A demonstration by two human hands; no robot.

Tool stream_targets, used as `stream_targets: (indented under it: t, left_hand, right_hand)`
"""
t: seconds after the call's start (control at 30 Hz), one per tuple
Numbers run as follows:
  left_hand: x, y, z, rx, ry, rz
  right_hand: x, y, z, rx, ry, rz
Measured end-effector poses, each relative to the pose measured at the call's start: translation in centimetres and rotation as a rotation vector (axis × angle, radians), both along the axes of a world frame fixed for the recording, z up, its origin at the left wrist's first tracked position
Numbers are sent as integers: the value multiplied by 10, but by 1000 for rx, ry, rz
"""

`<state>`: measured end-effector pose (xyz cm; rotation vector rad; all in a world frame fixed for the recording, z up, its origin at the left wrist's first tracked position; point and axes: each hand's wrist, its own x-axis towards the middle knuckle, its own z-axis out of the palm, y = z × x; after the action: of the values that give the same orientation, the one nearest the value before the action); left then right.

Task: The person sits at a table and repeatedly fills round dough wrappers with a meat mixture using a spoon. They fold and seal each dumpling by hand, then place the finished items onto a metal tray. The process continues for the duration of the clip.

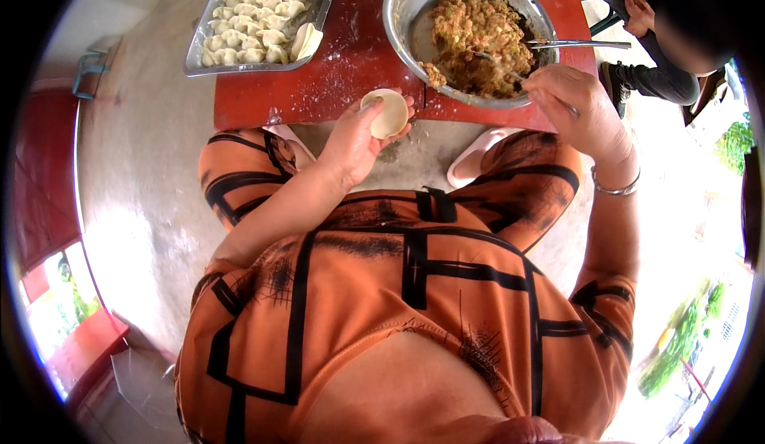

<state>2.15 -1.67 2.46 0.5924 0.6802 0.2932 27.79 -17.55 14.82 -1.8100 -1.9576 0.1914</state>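
A round dough wrapper (388, 115) lies flat in my left hand (357, 139), with the thumb over its edge. The hand is just off the front edge of the red table (358, 55). My right hand (577, 106) grips the handle of a metal spoon (515, 76) at the right rim of a wide steel bowl (412, 61). The spoon's end is in the chopped filling (478, 31), partly covered by it. A second metal utensil (580, 44) leans over the bowl's right rim. No filling shows on the wrapper.
On the table's left stands a metal tray (251, 70) with rows of dumplings (257, 10) and a small stack of wrappers (306, 41) in its corner. White flour dusts the tabletop. At the upper right sits another person (648, 49), hands together.
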Motion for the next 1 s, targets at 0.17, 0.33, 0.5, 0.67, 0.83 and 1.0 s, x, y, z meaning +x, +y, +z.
stream_targets:
  t: [0.17, 0.33, 0.5, 0.67, 0.83, 1.0]
  left_hand:
    - [0, -2, -1, -4, -17, -14]
    - [-1, -1, -4, 0, -14, -2]
    - [0, 0, -5, -18, -23, -9]
    - [2, -1, -3, -16, -11, -11]
    - [1, 0, -5, -18, -9, -7]
    - [2, -1, -3, -15, 3, -14]
  right_hand:
    - [-1, 12, 10, -222, 302, -102]
    - [9, 12, -4, -119, 738, -94]
    - [11, 12, -16, -38, 780, -190]
    - [10, 13, -29, -17, 898, -277]
    - [8, 11, -31, -11, 796, -231]
    - [5, 14, -14, -108, 381, 25]
